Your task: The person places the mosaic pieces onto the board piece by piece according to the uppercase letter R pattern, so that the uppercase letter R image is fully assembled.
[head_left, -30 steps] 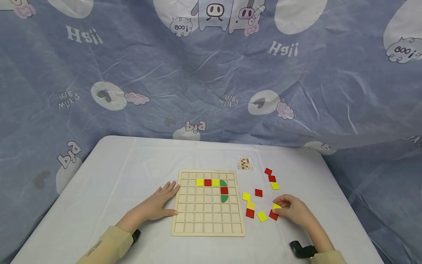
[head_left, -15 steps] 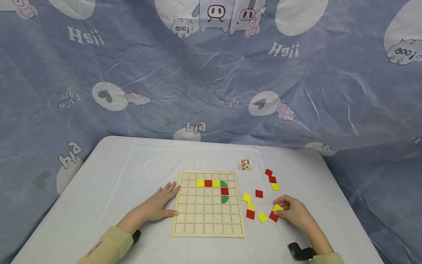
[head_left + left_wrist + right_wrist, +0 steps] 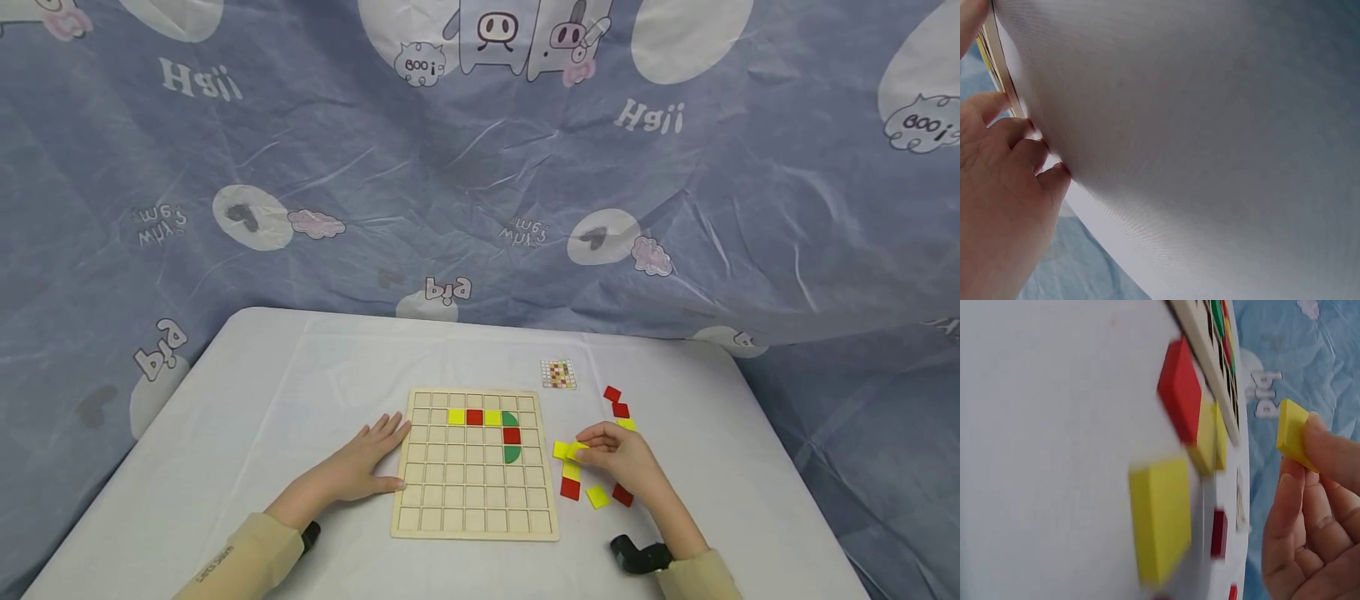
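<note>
Pinched between the thumb and fingers of my right hand (image 3: 628,458) is a yellow square tile (image 3: 1292,430), raised above the table in the right wrist view. In the head view it overlaps the loose yellow tiles right of the wooden grid board (image 3: 453,521). My left hand (image 3: 352,468) lies flat with spread fingers, thumb and fingertips at the board's left edge. On the board, yellow and red squares and a green quarter-round piece (image 3: 509,418) form a row near the top. A red square (image 3: 512,436) and another green quarter-round run down below its right end.
Loose tiles lie right of the board, among them a red tile (image 3: 570,488), a yellow tile (image 3: 597,497) and another red one (image 3: 622,495). A small printed pattern card (image 3: 558,374) is beyond them. Patterned blue cloth (image 3: 450,167) hangs behind the white table (image 3: 315,358).
My right hand has carried the yellow tile left from the right-hand group toward the board, now covering a loose red tile. My left hand stays at the board's edge.
</note>
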The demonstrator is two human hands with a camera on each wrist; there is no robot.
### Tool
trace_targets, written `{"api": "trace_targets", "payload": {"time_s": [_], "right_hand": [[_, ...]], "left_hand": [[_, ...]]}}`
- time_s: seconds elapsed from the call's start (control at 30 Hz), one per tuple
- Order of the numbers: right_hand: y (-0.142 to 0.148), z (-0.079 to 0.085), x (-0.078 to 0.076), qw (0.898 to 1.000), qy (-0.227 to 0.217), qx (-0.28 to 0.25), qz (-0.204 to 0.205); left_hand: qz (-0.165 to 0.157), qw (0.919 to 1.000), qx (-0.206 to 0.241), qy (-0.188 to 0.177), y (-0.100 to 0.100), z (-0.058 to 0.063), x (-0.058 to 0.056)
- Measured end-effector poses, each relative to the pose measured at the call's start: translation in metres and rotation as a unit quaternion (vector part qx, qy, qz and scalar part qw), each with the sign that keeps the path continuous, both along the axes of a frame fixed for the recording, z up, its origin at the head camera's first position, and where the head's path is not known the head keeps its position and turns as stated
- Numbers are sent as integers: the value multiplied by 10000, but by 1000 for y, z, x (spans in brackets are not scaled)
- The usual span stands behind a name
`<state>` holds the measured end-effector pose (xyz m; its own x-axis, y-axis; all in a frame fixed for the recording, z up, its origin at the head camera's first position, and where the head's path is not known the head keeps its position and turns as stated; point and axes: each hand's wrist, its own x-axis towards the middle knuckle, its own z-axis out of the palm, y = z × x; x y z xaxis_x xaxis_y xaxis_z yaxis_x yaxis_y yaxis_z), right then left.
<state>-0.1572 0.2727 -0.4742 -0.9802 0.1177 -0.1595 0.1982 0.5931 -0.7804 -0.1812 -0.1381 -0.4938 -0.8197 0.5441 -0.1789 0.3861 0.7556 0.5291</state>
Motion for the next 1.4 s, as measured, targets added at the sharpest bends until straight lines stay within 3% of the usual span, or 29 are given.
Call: {"api": "trace_targets", "payload": {"time_s": [0.2,0.33,0.67,1.4], "right_hand": [[-38,-1,-9,9976,-179,-593,298],[-61,0,-15,9959,-109,-645,632],[-92,-4,-25,9907,215,17,1347],[-104,-4,-29,9755,604,863,1931]], "left_hand": [[-12,10000,9,-11,0,0,0],[5,10000,5,-11,0,1,1],[-2,10000,-5,16,1,0,0],[-56,10000,24,14,-1,-1,-1]]}}
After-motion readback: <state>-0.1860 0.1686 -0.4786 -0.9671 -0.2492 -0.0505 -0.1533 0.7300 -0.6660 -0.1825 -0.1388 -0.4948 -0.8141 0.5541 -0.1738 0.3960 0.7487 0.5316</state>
